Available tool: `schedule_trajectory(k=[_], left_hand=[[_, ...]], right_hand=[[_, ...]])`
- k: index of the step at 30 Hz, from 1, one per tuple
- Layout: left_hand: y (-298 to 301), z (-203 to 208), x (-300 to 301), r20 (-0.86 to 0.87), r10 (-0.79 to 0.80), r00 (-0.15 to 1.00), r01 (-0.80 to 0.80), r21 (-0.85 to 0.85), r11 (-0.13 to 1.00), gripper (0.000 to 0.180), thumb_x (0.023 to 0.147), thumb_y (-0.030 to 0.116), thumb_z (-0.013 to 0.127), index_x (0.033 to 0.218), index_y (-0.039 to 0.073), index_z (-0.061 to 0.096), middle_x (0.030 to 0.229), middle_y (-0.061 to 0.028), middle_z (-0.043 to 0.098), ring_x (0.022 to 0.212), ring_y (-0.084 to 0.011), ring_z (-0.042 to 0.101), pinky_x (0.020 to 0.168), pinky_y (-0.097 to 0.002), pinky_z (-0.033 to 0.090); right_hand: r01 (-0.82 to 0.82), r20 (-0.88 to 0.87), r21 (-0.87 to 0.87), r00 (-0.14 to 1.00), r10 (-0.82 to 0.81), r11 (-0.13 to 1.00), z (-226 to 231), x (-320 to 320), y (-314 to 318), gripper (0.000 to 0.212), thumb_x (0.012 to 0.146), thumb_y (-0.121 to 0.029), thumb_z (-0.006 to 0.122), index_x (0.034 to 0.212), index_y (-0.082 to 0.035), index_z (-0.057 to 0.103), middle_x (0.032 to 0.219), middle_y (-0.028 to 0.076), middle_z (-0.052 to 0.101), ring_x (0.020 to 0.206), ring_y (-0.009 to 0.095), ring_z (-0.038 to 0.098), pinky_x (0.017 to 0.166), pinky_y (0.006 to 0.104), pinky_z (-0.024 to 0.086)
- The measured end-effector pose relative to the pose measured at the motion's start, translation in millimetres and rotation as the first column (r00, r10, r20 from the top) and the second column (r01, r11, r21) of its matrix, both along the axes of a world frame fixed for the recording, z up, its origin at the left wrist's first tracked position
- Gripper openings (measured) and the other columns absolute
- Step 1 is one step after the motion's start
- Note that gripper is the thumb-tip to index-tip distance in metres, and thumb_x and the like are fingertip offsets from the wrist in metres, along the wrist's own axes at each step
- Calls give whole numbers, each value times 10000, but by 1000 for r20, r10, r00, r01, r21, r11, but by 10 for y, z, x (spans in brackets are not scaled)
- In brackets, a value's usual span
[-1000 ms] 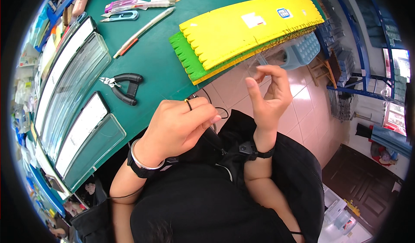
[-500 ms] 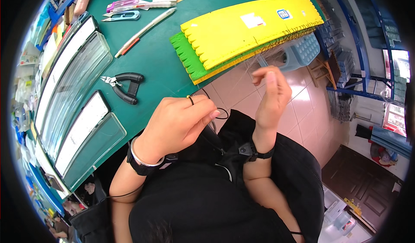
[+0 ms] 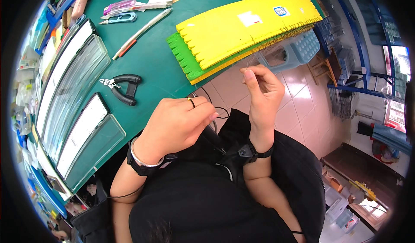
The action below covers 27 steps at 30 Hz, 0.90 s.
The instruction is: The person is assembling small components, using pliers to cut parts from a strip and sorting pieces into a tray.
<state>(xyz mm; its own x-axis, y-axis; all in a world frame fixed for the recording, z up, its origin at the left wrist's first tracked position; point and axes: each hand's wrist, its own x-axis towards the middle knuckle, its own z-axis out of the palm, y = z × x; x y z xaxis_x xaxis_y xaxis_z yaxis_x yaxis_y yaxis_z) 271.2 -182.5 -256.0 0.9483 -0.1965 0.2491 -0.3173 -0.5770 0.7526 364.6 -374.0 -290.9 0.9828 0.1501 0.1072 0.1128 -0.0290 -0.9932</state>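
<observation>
My left hand (image 3: 177, 124) is closed over my lap, thumb against the bent forefinger, with a ring on one finger. What lies in that pinch, if anything, is too small to make out. A thin black cord (image 3: 223, 109) loops beside its fingertips. To the right, my right hand (image 3: 263, 91) is raised with thumb and forefinger pressed together, just below the edge of a yellow foam board (image 3: 225, 31). Fine strands hang from that board's notched edge near the fingertips; I cannot tell whether one is pinched. Under it lies a green notched board (image 3: 186, 59).
Black-handled nippers (image 3: 125, 89) lie on the green table (image 3: 151, 70). Clear flat cases (image 3: 82, 65) stand left of them. A white pen (image 3: 142, 33) and a small blue cutter (image 3: 119, 18) are farther back. A light-blue plastic stool (image 3: 298, 50) stands beyond the boards.
My right thumb and forefinger have come together, and that hand has moved slightly left. The left hand stays almost where it was. Less of the brown door shows at lower right.
</observation>
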Motion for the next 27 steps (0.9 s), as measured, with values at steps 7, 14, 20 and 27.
schedule_trajectory(k=[7, 14, 20, 27], left_hand=[[-15, 86, 69, -222, 41, 974, -58, -71, 996, 66, 904, 57, 718, 967, 45, 701, 759, -71, 627, 566, -196, 578, 538, -304, 438], [-233, 254, 177, -326, 147, 934, -223, -209, 952, 209, 1038, 56, 597, 1207, -45, 667, 855, -40, 649, 569, -44, 531, 508, -171, 389], [-550, 151, 438, -336, 161, 928, -262, -281, 923, 242, 1058, 91, 597, 1249, -37, 672, 856, -52, 668, 567, -43, 563, 493, -162, 413], [-662, -61, 650, -207, 281, 937, -337, -329, 882, 190, 1046, 62, 612, 1166, -64, 687, 833, -64, 680, 591, -60, 595, 498, -172, 439]], right_hand=[[-63, -95, 95, 993, 72, 994, -114, -19, -19, 103, 1010, -108, 656, 989, -7, 656, 904, 23, 659, 875, 82, 605, 789, 264, 504], [-172, 147, -34, 974, 175, 985, 50, 30, -124, 79, 1028, -88, 578, 1021, -21, 536, 836, 67, 566, 773, 154, 574, 732, 316, 478], [-165, 41, 192, 986, 160, 967, 80, 33, -266, 92, 1049, -97, 558, 1022, -20, 515, 815, 53, 576, 752, 125, 564, 709, 304, 472], [-143, 112, 237, 987, 119, 961, 27, 65, -217, 128, 1072, -136, 548, 1032, -19, 517, 779, 62, 593, 718, 127, 559, 679, 304, 467]])
